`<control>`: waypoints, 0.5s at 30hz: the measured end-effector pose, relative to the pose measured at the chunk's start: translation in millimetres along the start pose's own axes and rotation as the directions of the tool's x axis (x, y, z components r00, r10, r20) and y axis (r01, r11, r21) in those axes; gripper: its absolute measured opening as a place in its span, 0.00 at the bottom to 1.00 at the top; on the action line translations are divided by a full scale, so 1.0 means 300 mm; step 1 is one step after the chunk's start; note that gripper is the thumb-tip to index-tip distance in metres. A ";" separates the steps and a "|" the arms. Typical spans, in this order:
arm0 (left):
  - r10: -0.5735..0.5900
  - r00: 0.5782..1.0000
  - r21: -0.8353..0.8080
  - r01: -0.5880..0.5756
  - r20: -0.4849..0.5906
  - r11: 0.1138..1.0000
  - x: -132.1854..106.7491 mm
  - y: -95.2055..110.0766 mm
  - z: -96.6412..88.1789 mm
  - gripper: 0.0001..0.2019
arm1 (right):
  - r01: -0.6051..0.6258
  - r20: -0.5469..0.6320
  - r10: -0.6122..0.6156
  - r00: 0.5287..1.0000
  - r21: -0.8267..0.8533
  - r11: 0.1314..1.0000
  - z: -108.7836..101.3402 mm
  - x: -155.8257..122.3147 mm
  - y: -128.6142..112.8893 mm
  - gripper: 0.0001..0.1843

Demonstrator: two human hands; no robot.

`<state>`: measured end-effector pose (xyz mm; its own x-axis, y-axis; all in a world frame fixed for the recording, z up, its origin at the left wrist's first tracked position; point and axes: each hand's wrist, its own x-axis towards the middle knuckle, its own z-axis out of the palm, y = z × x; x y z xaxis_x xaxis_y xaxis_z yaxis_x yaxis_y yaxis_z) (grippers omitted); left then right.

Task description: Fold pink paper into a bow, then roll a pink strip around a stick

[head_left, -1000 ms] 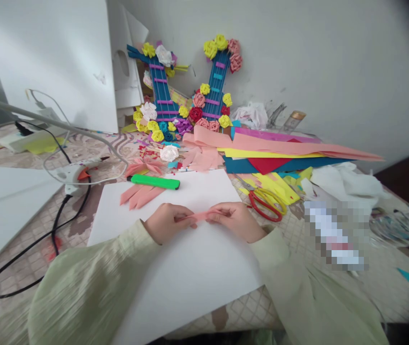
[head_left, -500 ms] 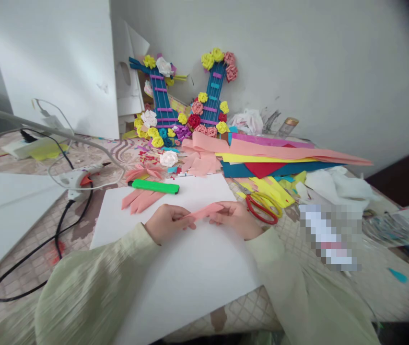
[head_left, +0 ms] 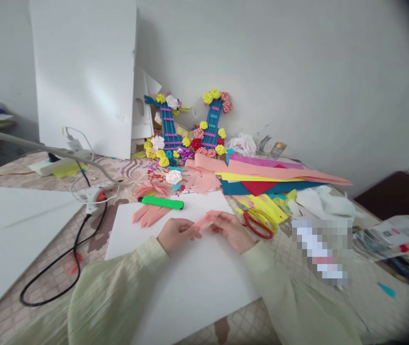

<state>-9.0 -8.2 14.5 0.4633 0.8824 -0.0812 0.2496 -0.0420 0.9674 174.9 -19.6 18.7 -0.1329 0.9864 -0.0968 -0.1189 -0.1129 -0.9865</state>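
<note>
A small pink crepe paper piece (head_left: 204, 220) is held between my two hands, above a white board (head_left: 190, 282). My left hand (head_left: 178, 235) pinches its near left end. At the far right end, my right hand (head_left: 232, 231) grips it with thumb and fingers. Just beyond my left hand lies a green utility knife (head_left: 163, 202), resting across cut pink paper petals (head_left: 150, 215). To the right of my right hand, scissors with red and yellow handles (head_left: 262, 223) lie by yellow paper scraps (head_left: 271, 207).
A glue gun (head_left: 94, 199) with a looping black cord lies left. Behind are strips of coloured crepe paper (head_left: 279, 173), a white paper flower (head_left: 174, 177) and two flower-covered blue guitar-like shapes (head_left: 209, 127) against the wall. White plastic (head_left: 324, 203) lies right.
My view has tilted up and turned slightly left, so things sit lower in the picture. Both hands still hold the pink paper, which now slants more steeply, its right end raised.
</note>
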 end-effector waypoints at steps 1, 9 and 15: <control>0.006 1.000 -0.009 -0.006 -0.007 1.000 0.000 -0.002 0.000 0.17 | -0.003 0.019 0.003 1.000 -0.009 1.000 0.021 0.006 -0.007 0.14; 0.012 0.993 -0.061 -0.020 -0.115 0.998 0.000 0.015 -0.018 0.18 | 0.057 -0.097 -0.057 0.994 -0.007 0.998 0.044 0.136 -0.079 0.13; 0.053 0.982 -0.047 -0.063 -0.181 0.997 0.006 0.012 -0.027 0.19 | 0.031 -0.014 -0.030 0.999 0.069 0.997 0.085 0.096 -0.044 0.15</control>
<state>-14.0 -3.0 19.8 0.3147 0.9491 0.0150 0.1796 -0.0751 0.9809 147.5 7.3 32.5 -0.1159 0.9909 -0.0685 -0.1903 -0.0899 -0.9776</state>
